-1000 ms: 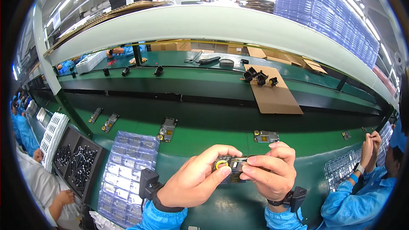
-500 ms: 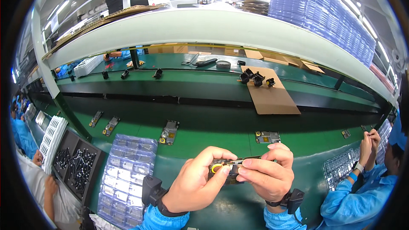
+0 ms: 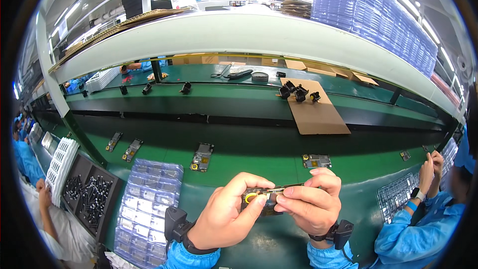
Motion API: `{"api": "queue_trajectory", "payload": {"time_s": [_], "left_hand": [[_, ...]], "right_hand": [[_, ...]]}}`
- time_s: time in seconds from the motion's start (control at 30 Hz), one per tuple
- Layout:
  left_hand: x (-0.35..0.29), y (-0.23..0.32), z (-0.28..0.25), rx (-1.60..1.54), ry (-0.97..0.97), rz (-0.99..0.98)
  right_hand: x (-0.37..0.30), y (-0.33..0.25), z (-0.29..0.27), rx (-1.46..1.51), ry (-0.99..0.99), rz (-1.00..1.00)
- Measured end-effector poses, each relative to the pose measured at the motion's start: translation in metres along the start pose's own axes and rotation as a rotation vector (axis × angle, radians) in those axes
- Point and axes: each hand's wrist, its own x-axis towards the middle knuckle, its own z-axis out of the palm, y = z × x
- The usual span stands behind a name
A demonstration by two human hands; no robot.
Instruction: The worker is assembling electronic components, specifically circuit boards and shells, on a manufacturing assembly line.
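Note:
A small dark circuit board point(image 3: 269, 208) with a yellow ring at its left end is held up above the bench between both hands. My left hand point(image 3: 226, 211) pinches its left end, thumb beside the yellow ring and forefinger along the top edge. Thumb and fingers of my right hand point(image 3: 313, 201) close on the board's right part, over a thin strip along its upper side. My fingers hide much of the board. Beyond my hands, similar boards lie on the green belt, one board point(image 3: 202, 157) to the left and another board point(image 3: 316, 161) to the right.
Left of me lie a clear plastic tray point(image 3: 149, 206) and a dark bin point(image 3: 112, 204) of small black parts. Cardboard point(image 3: 321, 114) with black pieces leans on the ledge beyond the belt. A white shelf beam point(image 3: 239, 30) crosses above. A co-worker in blue point(image 3: 423, 224) sits at right.
The boards on the green belt have shifted slightly to the right. At the left edge, a co-worker's hand has moved up toward the white tray. My hands keep nearly the same grip.

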Motion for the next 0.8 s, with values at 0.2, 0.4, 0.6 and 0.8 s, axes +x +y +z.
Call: {"api": "queue_trajectory", "payload": {"time_s": [0.2, 0.4, 0.6, 0.8], "left_hand": [[0.000, -0.001, 0.000, 0.072, 0.020, 0.044], [0.000, 0.001, -0.006, 0.244, -0.002, 0.177], [0.006, -0.007, 0.006, 0.266, 0.047, 0.254], [0.007, -0.012, 0.004, 0.297, 0.089, 0.168]], "right_hand": [[0.001, 0.000, 0.000, 0.029, -0.003, 0.018], [0.005, -0.005, -0.003, 0.446, -0.028, 0.444], [-0.003, -0.002, -0.002, 0.563, 0.001, 0.564], [-0.005, -0.003, 0.003, 0.521, -0.018, 0.549]]}}
